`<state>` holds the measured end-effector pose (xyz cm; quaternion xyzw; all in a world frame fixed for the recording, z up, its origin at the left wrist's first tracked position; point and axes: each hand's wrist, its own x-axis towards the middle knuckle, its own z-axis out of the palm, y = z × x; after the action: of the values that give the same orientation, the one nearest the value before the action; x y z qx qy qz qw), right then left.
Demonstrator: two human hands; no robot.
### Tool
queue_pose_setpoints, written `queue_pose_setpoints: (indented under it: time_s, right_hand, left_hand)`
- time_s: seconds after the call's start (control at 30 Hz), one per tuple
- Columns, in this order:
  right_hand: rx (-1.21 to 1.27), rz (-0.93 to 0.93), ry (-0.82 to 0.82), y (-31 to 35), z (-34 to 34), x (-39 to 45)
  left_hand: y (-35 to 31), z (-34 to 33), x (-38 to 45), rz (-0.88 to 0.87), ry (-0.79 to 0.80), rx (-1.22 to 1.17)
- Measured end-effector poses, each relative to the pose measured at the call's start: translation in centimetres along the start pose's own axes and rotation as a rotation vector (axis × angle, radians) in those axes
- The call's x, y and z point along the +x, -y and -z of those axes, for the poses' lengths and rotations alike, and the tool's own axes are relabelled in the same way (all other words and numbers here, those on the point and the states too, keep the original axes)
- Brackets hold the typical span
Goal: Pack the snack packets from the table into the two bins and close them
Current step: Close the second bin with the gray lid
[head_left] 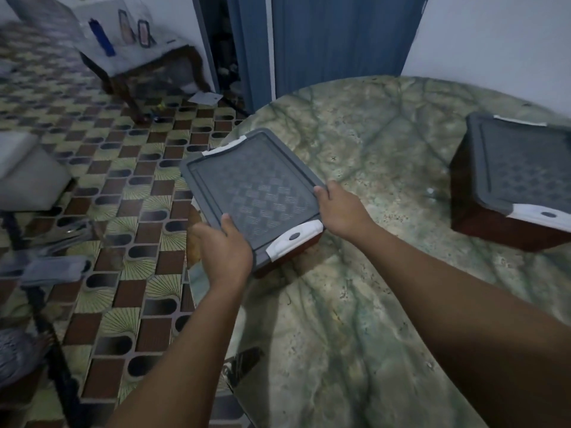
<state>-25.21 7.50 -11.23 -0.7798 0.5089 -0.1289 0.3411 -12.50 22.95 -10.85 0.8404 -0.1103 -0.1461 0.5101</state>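
Item 1 — near bin, centre of frame, at the table's left edge. Dark red body, grey lid w/ woven pattern sitting on top; white latch at its near right corner, second white latch at the far left corner.
My left hand: grips the lid's near left edge, thumb on top, fingers curled under the rim.
My right hand: holds the lid's right edge, fingertips hooked over the rim.
Item 2 — far bin, right of frame, well apart from item 1, on the same table. Grey lid on; white latch at near corner.
Snack packets: can't tell — both lids cover the contents.
Misc: patterned floor, left of frame; small side table, upper left, blurred.
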Motion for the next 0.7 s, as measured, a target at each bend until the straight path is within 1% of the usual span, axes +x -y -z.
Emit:
queue_pose_setpoints:
  time_s: [0.1,0.2,0.27,0.37,0.43,0.5,0.7]
  right_hand:
    - [0.021,0.0,-0.01,0.2,0.5,-0.8]
    - [0.071,-0.019,-0.036,-0.7,0.7,-2.6]
    - [0.12,-0.054,-0.066,-1.7,1.0,-4.4]
    - [0.169,-0.12,-0.128,-3.2,1.7,-7.2]
    - [0.199,-0.167,-0.178,-4.4,2.4,-8.8]
    - [0.231,-0.215,-0.232,-5.8,3.4,-10.5]
    - [0.328,-0.324,-0.354,-8.8,5.9,-14.4]
  left_hand:
    - [0.3,0.2,0.6,-0.033,0.011,0.055]
    - [0.0,0.4,1.0,-0.115,0.057,0.134]
    - [-0.5,0.4,0.8,-0.171,0.105,0.204]
    - [-1.0,-0.5,0.5,-0.223,0.221,0.299]
    - [-0.9,-1.6,0.0,-0.233,0.305,0.287]
    - [-1.1,-3.0,-1.0,-0.283,0.373,0.284]
    - [-1.9,-6.4,-3.8,-0.383,0.508,0.271]
